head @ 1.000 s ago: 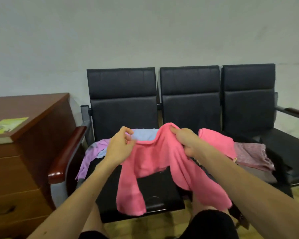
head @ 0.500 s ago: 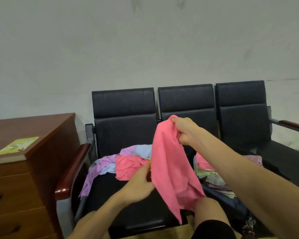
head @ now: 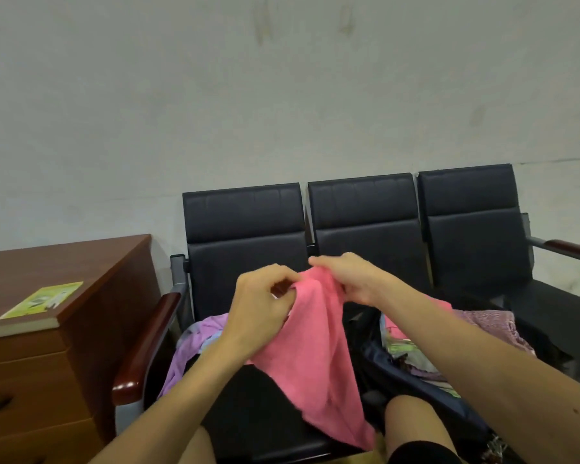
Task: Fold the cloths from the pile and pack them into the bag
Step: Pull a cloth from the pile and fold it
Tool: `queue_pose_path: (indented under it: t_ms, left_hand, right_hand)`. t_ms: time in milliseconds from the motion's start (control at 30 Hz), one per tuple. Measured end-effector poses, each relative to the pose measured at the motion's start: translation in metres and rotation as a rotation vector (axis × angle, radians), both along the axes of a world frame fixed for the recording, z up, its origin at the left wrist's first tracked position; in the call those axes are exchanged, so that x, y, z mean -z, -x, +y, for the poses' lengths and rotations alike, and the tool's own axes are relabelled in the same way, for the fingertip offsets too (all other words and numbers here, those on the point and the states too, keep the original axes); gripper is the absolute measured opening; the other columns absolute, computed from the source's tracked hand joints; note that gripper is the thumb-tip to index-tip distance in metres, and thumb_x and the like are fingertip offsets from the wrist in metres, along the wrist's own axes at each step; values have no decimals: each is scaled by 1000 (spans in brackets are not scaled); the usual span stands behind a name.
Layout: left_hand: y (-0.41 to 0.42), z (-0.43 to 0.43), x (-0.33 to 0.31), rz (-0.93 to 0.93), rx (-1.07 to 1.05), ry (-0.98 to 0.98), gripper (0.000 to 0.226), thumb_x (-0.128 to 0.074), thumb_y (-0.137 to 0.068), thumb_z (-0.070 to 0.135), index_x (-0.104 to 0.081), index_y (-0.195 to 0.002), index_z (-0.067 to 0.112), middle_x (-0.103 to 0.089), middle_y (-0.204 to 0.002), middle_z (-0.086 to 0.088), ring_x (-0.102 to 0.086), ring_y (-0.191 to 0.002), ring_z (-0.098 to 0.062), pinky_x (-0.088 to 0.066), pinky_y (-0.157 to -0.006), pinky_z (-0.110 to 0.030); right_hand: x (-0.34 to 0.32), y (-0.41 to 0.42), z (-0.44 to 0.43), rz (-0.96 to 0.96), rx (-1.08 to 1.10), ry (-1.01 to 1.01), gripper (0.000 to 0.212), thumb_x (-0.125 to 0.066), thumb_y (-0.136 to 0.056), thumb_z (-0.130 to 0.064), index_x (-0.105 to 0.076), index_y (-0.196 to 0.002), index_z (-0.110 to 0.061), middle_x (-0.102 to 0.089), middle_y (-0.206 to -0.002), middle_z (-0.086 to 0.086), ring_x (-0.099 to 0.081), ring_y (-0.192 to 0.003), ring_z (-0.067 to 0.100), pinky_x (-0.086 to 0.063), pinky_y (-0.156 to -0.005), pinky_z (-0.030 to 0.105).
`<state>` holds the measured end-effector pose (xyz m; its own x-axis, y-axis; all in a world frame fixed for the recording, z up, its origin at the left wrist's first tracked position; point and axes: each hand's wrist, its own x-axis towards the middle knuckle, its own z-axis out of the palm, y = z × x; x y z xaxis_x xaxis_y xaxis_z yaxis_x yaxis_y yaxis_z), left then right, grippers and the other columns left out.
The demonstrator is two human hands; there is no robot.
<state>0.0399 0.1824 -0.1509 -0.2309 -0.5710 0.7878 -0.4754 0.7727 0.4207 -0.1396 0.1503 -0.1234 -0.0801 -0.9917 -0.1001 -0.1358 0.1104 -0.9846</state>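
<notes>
Since the earlier frame, the left hand (head: 262, 303) has been raised to the top edge of the pink cloth (head: 315, 356), which is now pinched by both it and the right hand (head: 352, 279). The cloth is held hanging over the left seat (head: 248, 413). The pile (head: 195, 343) is seen behind; the bag (head: 412, 373) lies to the right.

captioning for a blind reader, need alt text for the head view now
Two hands, left hand and right hand, pinch the top edge of a pink cloth that hangs over a black bench. A cloth pile lies behind it; an open bag of cloths sits at right.
</notes>
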Motion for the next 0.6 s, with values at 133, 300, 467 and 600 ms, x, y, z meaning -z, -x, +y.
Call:
queue_pose_path:
  t_ms: [133, 300, 467, 600]
  left_hand:
    - [1, -8, -32, -5, -137, -115, 22, -80, -72, 7, -66, -58, 16, -61, -51, 10, -56, -51, 0, -42, -53, -11]
    - [3, -12, -45, -85, -246, -185, 22, -76, -70, 5, -62, -55, 13, -58, -47, 9, -55, -46, -3, -43, -54, -21]
    - [8, -9, -52, -54, -268, -203, 21, -76, -71, 9, -63, -55, 13, -59, -45, 5, -55, -45, -5, -51, -57, -27]
    - [10, -9, -55, -38, -268, -224, 23, -77, -69, 11, -61, -53, 16, -60, -45, 5, -55, -45, -6, -50, -57, -26]
  right_hand:
    - [-4, -7, 29, 421, -37, 284, 57, -61, -83, -66, -61, -74, -9, -58, -65, 3, -52, -60, 16, -46, -58, 33]
    - [-5, -11, 72, 720, 9, 474, 61, -68, -56, -82, -63, -78, -25, -68, -76, -8, -62, -71, 7, -52, -66, 30]
    - [11, -15, 72, 989, 78, 568, 62, -67, -66, -78, -61, -97, -25, -60, -102, -13, -57, -92, 10, -46, -77, 28]
    - [29, -19, 60, 1016, 134, 656, 49, -64, -83, -62, -68, -106, -19, -56, -120, -9, -52, -110, 15, -47, -88, 33]
